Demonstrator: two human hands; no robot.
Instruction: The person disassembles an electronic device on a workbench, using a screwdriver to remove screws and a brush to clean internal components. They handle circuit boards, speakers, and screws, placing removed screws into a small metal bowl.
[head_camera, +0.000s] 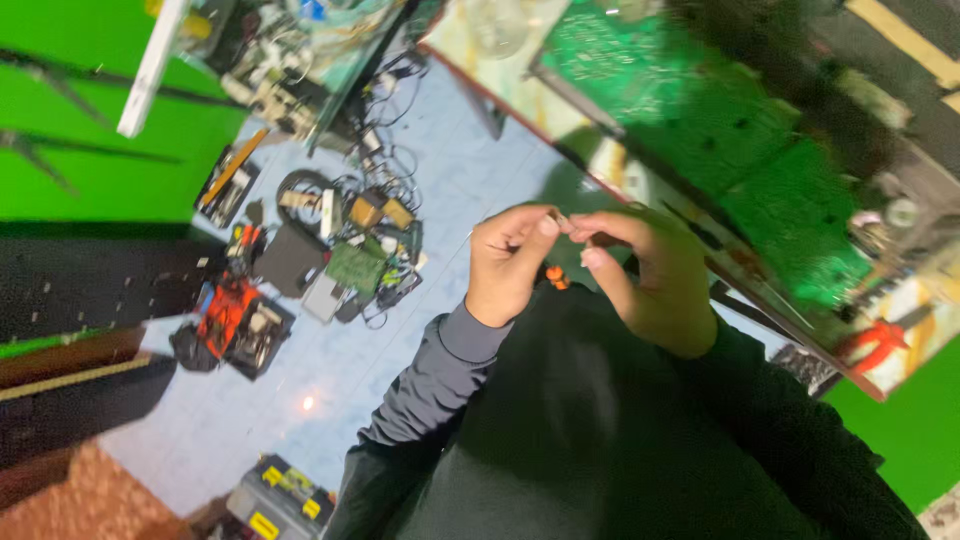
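Both hands meet mid-air: left hand (508, 265) & right hand (645, 275) each pinch an end of a small thin part (562, 222), axis running hand-to-hand; equally near.

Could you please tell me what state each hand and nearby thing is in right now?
Left hand: fingertips pinched on a small item, too blurred to identify.
Right hand: fingers curled, thumb and forefinger meeting the left hand's.
Green circuit board: lying flat on the bench.
Red-handled pliers: lying on the bench, untouched.
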